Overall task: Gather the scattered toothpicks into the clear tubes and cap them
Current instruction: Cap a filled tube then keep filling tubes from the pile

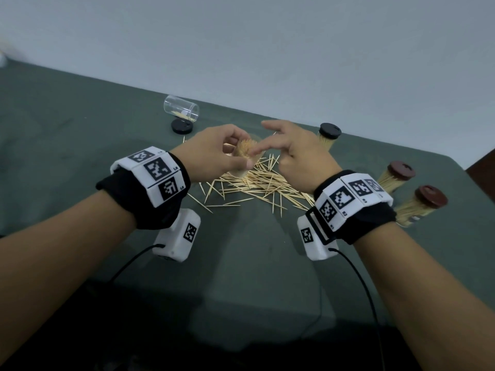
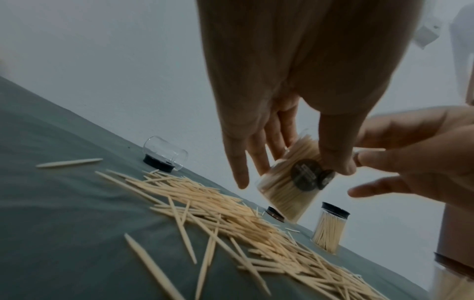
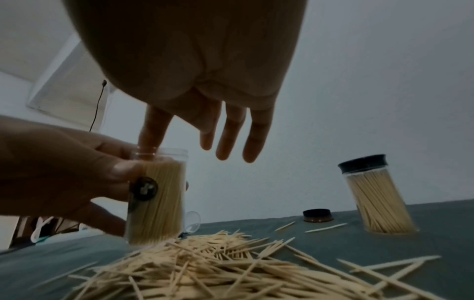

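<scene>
Fingers of my left hand (image 1: 214, 148) curl round the open tube (image 3: 156, 194), already packed nearly full and held just above the table (image 1: 80, 129) at the far left edge of the loose toothpicks (image 1: 257, 183). Right hand (image 1: 297, 148) holds nothing: fingers relaxed and spread, index fingertip (image 3: 148, 142) dipped into the tube mouth, touching the stick ends.

Step in hand, as I judge it: tamping the load level before adding more or capping.

- Keep the tube upright; a tilt would spill sticks back onto the pile.
- Press lightly and evenly so the points seat below the rim, else the cap will not close.
- Loose dark cap (image 3: 318, 215) lies on the table beyond the pile, to the right; probably the one to use.

Elsewhere: one black-capped full tube (image 1: 328, 137) far right, two brown-capped ones (image 1: 396, 178) nearer right. An almost empty tube (image 1: 182, 108) lies on its side far left, black cap (image 1: 182, 126) beside it. Many toothpicks remain on the table.
</scene>
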The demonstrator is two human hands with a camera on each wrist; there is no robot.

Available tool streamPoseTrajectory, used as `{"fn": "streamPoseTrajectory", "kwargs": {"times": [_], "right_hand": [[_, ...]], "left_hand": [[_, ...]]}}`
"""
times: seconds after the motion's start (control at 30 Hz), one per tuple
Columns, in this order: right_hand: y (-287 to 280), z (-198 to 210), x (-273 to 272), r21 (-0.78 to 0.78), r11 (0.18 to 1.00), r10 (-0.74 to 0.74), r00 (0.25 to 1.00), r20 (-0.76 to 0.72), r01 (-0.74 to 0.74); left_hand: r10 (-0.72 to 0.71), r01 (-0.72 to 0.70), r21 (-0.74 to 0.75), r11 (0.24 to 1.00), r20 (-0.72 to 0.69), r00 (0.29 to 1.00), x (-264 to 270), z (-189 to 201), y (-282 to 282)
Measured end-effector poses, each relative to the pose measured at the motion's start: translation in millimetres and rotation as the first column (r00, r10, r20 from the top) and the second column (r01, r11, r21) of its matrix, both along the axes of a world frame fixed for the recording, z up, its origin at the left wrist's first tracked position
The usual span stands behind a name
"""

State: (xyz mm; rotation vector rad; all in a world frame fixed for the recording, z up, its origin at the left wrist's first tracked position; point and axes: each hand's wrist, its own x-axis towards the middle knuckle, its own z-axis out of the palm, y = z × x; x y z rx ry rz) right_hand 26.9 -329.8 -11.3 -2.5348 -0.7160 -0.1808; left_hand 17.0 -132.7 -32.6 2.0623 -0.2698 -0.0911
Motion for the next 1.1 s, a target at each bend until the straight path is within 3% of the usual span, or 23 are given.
{"fn": "streamPoseTrajectory", "kwargs": {"times": [0.1, 0.27, 0.43, 0.6, 0.73, 0.83, 1.0, 1.1], "right_hand": [[-1.6, -4.3, 1.8, -0.068, 0.996, -0.058, 0.998, 0.013, 0.059], [-0.6, 1.4, -2.4, 0.093, 0.995, -0.051, 0.996, 0.071, 0.044], [1.4, -3.4, -1.2, -0.029, 0.998, -0.049, 0.998, 0.027, 0.050], [0.5, 2.6, -1.9, 0.229, 0.972, -0.063, 0.995, 0.078, 0.044], [4.8, 0.5, -0.9, -0.030, 0.998, -0.063, 0.995, -0.079, 0.061], [13.5, -8.8, 1.6, -0.250, 0.968, -0.061, 0.980, -0.188, 0.012], [35.7, -25.3, 22.0, -0.459, 0.889, -0.117, 0.969, -0.220, 0.003], [49.7, -26.4, 42.1, -0.505, 0.863, -0.126, 0.963, -0.240, -0.012]], "left_hand": [[-0.032, 0.032, 0.017, 0.999, 0.015, 0.999, 0.1, -0.6, 1.2], [-0.030, 0.029, 0.041, 0.999, 0.033, 0.999, -0.5, -0.2, 2.4], [-0.061, 0.058, 0.070, 0.996, 0.040, 0.997, -1.9, 4.2, 4.3], [-0.013, 0.005, 0.148, 0.989, 0.055, 0.998, 3.0, 17.2, 19.1], [0.050, -0.058, 0.167, 0.984, 0.047, 0.998, 9.6, 24.7, 43.2], [0.101, -0.110, 0.207, 0.972, 0.054, 0.993, 14.5, 25.0, 60.0], [0.142, -0.152, 0.276, 0.949, 0.056, 0.988, 24.7, 19.1, 79.9], [0.147, -0.164, 0.321, 0.933, 0.077, 0.986, 29.0, 17.2, 82.5]]}}
